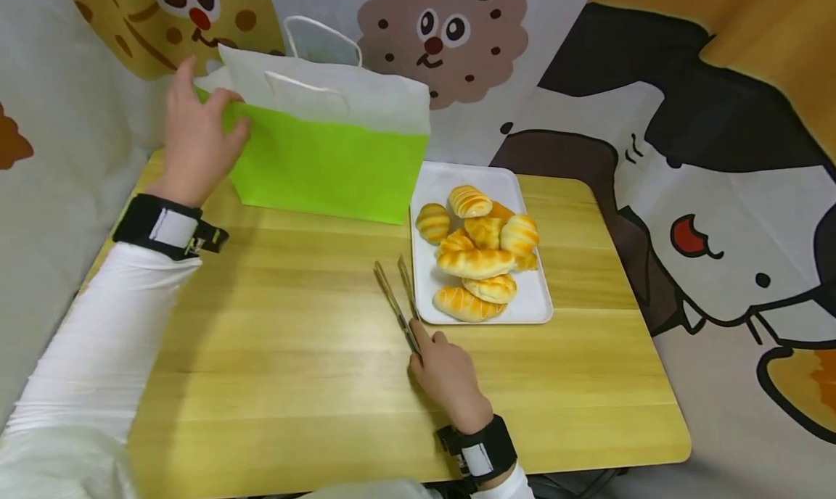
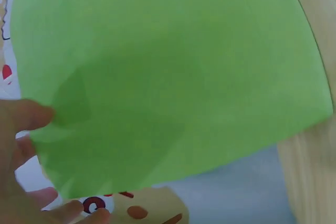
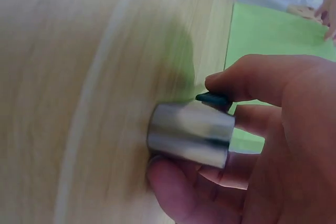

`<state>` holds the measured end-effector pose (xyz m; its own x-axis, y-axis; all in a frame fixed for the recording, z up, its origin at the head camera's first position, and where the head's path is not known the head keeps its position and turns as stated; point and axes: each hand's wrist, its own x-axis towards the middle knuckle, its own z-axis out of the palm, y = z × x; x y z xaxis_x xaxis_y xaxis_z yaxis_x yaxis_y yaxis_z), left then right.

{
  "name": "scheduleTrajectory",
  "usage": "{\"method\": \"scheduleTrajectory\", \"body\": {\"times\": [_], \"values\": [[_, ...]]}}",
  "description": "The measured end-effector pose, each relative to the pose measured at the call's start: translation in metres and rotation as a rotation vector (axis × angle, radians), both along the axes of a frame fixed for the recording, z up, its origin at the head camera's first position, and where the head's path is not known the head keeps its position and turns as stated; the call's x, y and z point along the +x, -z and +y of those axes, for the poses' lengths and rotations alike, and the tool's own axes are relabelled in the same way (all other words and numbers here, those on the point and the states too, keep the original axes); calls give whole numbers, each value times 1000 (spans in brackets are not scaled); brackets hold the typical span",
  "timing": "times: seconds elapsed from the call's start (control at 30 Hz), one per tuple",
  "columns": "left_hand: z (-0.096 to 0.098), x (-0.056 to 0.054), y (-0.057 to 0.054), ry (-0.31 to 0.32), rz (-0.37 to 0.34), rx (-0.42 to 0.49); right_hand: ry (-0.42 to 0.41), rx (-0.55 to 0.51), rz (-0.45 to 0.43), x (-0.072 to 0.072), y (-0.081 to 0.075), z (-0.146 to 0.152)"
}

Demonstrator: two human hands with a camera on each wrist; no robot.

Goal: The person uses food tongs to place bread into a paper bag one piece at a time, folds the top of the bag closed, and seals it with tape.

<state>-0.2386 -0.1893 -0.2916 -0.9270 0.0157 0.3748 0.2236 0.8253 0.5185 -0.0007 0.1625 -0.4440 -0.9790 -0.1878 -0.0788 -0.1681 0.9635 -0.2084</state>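
Observation:
A paper bag (image 1: 326,165), bright green below and white along its top, stands at the back left with two white cord handles. My left hand (image 1: 192,140) grips its upper left edge, and the left wrist view shows the thumb (image 2: 34,115) against the green front. Metal tongs (image 1: 397,310) are held in my right hand (image 1: 451,376), low over the table. Their two arms stand apart with nothing between them, tips pointing toward the bag. In the right wrist view the wide metal end of the tongs (image 3: 191,132) sits between thumb and fingers.
Right of the bag, a white tray (image 1: 532,307) carries several bread pieces, among them a long loaf (image 1: 477,263) and a striped roll (image 1: 469,201). The wooden table (image 1: 274,383) borders a cartoon-printed cloth (image 1: 588,114) at the back and right.

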Motion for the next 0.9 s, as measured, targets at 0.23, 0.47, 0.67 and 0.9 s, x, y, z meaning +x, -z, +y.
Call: {"method": "scheduleTrajectory", "body": {"times": [0.23,0.47,0.67,0.9], "values": [[14,22,20,28,91,127,48,-51,-51,5,3,9],[32,60,33,9,71,230,101,-80,-140,3,-2,24],[38,84,35,-61,85,290,78,-190,-128,-5,-4,27],[36,101,32,-110,190,307,84,-346,-113,-21,-3,13]]}}
